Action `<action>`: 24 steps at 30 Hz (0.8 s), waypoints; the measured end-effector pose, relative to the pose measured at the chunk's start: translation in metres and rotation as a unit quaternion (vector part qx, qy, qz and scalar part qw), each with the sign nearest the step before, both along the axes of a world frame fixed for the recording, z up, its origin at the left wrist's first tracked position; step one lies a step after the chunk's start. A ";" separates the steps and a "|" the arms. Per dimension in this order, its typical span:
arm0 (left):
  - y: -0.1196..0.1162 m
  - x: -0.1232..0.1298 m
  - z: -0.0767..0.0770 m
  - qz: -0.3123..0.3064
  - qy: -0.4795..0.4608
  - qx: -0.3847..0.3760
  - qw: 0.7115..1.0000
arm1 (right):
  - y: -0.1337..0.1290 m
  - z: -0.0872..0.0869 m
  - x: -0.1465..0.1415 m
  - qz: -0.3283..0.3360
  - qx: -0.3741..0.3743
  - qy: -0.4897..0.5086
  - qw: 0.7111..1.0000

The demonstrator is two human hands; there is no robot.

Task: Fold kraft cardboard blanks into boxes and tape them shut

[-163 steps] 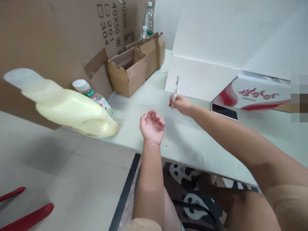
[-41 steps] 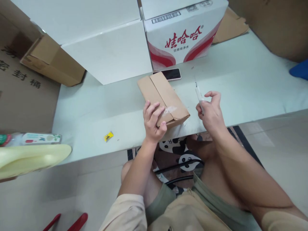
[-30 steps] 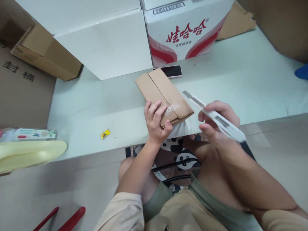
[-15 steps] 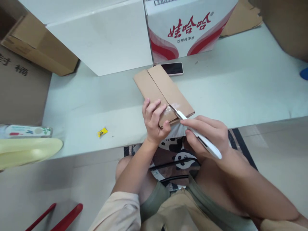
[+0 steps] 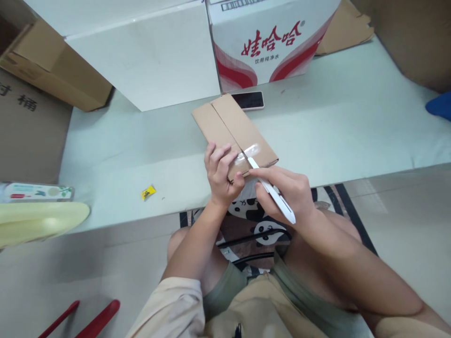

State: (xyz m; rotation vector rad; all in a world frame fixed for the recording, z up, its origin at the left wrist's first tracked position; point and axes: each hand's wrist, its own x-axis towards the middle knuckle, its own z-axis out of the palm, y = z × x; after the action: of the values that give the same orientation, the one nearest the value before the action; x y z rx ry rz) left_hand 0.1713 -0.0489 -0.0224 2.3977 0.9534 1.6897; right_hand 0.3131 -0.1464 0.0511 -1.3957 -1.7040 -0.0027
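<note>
A flat brown cardboard box (image 5: 234,126) with a lengthwise seam lies tilted at the table's front edge. Clear tape (image 5: 251,150) crosses the seam at its near end. My left hand (image 5: 221,173) grips the near left corner, fingers on top and thumb at the near edge. In my right hand (image 5: 287,190) is a white utility knife (image 5: 278,201), its tip at the seam by the tape; how far the blade goes in is hidden. Behind the box's far end lies a phone (image 5: 250,100), partly covered by it.
Behind stand a white box (image 5: 148,61) and a white-and-red carton (image 5: 264,70). Brown boxes (image 5: 66,70) are at the left. A yellow packet (image 5: 148,192) lies left of my hands, a pale yellow object (image 5: 42,220) farther left, a blue object (image 5: 439,106) far right.
My right hand and the knife have moved left and slightly up along the seam. The blade, visible before, is now mostly out of sight. The view has shifted slightly.
</note>
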 end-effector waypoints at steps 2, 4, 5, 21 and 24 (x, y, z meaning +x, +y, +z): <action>0.000 0.000 0.001 0.004 0.005 0.016 1.000 | -0.001 0.001 0.002 0.017 0.029 0.005 0.999; -0.001 0.001 0.002 0.006 0.007 0.025 1.000 | -0.004 0.003 0.005 0.029 0.065 -0.001 0.997; -0.001 0.001 0.002 0.005 0.005 0.026 1.000 | -0.006 0.004 0.007 0.032 0.076 -0.005 0.997; -0.001 0.002 0.000 0.013 -0.003 0.015 1.000 | -0.015 0.004 0.012 0.045 0.060 -0.001 0.997; -0.001 0.003 -0.001 -0.003 -0.021 0.008 1.000 | -0.012 0.005 0.011 0.034 0.043 -0.015 0.998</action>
State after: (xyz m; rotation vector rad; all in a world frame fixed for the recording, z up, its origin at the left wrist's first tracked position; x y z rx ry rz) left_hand 0.1742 -0.0500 -0.0229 2.3623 0.9281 1.7459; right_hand 0.3239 -0.1586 0.0562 -1.2802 -1.7557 -0.0581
